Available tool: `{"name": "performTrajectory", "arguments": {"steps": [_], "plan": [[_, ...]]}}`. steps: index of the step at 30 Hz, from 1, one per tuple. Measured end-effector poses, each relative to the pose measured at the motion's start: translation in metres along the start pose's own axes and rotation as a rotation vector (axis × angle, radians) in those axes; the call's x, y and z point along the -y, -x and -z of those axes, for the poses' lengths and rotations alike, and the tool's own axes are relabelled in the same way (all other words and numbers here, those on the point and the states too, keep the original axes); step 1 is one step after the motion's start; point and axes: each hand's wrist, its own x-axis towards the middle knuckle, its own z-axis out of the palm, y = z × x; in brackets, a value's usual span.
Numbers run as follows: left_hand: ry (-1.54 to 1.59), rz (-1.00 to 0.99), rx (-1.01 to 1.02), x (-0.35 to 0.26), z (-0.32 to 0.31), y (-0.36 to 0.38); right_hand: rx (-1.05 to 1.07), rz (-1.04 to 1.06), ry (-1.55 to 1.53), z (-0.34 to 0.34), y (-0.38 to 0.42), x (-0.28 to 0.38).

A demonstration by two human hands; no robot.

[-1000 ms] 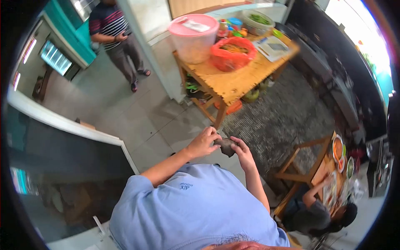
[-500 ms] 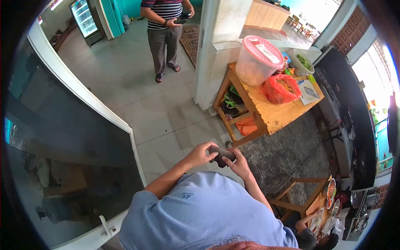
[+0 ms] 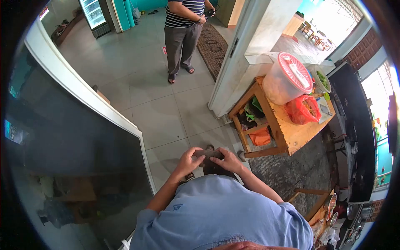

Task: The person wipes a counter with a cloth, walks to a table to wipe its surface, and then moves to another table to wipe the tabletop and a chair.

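Both of my hands meet in front of my chest around a small dark brown object (image 3: 207, 154); what it is cannot be made out. My left hand (image 3: 187, 161) grips its left end with bent fingers. My right hand (image 3: 228, 160) closes over its right end. Below them is my light blue shirt (image 3: 216, 212). My feet show just under the object on the grey tiled floor (image 3: 158, 116).
A person in a striped shirt (image 3: 183, 29) stands ahead on the tiles. A wooden table (image 3: 287, 133) to the right carries a pink-lidded tub (image 3: 287, 81) and a red bag (image 3: 303, 109). A glass panel (image 3: 62, 158) runs along my left. A white pillar (image 3: 246, 54) stands beside the table.
The view has swung left and down, so the table and the standing person have slid right. My hands stay closed on the dark object and have come closer to my chest.
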Motion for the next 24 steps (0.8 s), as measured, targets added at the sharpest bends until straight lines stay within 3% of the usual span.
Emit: {"name": "performTrajectory", "arguments": {"steps": [8,13,16,19,24], "plan": [[-0.108,0.057,-0.160,0.022,0.062,-0.101,0.154,0.178,-0.166,0.012,-0.166,0.009],[-0.104,0.192,-0.259,0.024,0.097,-0.193,0.235,0.220,-0.213,0.051,-0.278,0.032],[-0.025,0.207,-0.307,0.017,0.108,-0.261,0.265,0.208,-0.412,0.090,-0.326,0.049],[0.114,0.292,-0.292,-0.014,0.115,-0.321,0.232,0.191,-0.416,0.109,-0.375,0.036],[0.121,0.291,-0.256,0.005,0.114,-0.386,0.183,0.108,-0.429,0.138,-0.416,0.028]]}}
